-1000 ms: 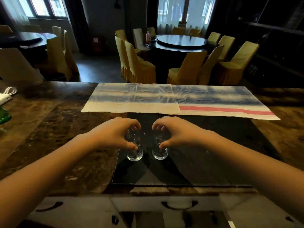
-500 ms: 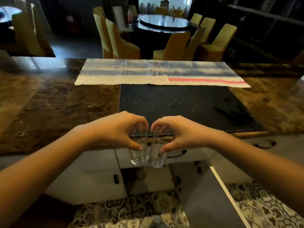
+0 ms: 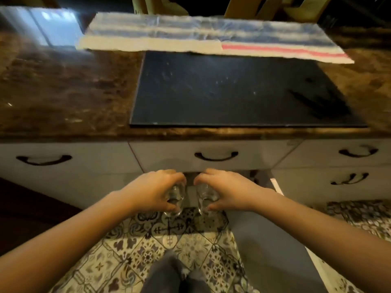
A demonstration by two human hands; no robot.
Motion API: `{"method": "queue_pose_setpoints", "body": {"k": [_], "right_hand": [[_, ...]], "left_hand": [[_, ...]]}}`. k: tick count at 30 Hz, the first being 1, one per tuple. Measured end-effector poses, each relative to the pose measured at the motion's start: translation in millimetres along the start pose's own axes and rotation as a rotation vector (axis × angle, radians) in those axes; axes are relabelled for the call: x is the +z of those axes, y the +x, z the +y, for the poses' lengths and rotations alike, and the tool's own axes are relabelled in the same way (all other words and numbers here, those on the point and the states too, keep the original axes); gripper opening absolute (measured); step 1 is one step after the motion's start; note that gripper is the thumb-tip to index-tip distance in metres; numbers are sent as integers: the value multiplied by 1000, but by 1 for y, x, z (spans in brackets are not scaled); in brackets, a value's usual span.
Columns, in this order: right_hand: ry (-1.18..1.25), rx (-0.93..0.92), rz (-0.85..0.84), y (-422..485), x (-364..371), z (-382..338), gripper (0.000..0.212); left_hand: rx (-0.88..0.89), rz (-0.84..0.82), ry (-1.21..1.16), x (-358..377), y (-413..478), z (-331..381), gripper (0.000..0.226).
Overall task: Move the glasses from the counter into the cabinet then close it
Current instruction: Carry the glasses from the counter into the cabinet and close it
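Observation:
My left hand [image 3: 155, 190] grips a small clear glass [image 3: 174, 200] from above, fingers and thumb curled round it. My right hand [image 3: 225, 190] holds a second clear glass [image 3: 205, 199] the same way. Both glasses hang side by side below the counter edge, in front of the dark cabinet opening [image 3: 191, 178] under the middle drawer [image 3: 215, 153]. The open cabinet door [image 3: 275, 256] swings out at the right, under my right forearm. The inside of the cabinet is hidden.
The brown marble counter [image 3: 63, 92] carries a black slab [image 3: 232, 89] and a striped cloth [image 3: 201, 34]. White drawers with dark handles [image 3: 43, 159] run along the front. Patterned floor tiles [image 3: 148, 250] and my feet [image 3: 175, 275] lie below.
Both hands lifted the glasses off the black slab, drew them back over the counter edge and lowered them to the cabinet opening. My view tipped downward.

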State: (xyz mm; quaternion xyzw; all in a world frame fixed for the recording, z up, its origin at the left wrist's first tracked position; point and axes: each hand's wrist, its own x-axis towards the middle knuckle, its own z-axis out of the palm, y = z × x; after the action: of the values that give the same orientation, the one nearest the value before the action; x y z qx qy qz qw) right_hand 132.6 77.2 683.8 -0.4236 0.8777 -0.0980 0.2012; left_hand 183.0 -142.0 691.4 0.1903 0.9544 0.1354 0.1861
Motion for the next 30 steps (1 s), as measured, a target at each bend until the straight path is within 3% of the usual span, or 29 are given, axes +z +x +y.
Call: {"method": "queue_pose_setpoints", "body": {"k": [7, 11, 17, 20, 24, 30], "right_hand": [[47, 93, -109, 31, 139, 54, 62], [85, 152, -91, 67, 201, 92, 66], [174, 261, -61, 138, 288, 149, 67], [215, 279, -41, 179, 327, 174, 65], [273, 263, 4, 222, 381, 212, 66], [156, 267, 45, 282, 465, 255, 55]], "left_hand": [[-101, -83, -19, 132, 52, -39, 62], [-124, -85, -22, 193, 96, -80, 60], [-373, -281, -155, 293, 164, -152, 54], [-306, -178, -227, 337, 193, -183, 71], [-170, -100, -272, 388, 237, -220, 45], [-189, -105, -120, 453, 275, -259, 59]]}}
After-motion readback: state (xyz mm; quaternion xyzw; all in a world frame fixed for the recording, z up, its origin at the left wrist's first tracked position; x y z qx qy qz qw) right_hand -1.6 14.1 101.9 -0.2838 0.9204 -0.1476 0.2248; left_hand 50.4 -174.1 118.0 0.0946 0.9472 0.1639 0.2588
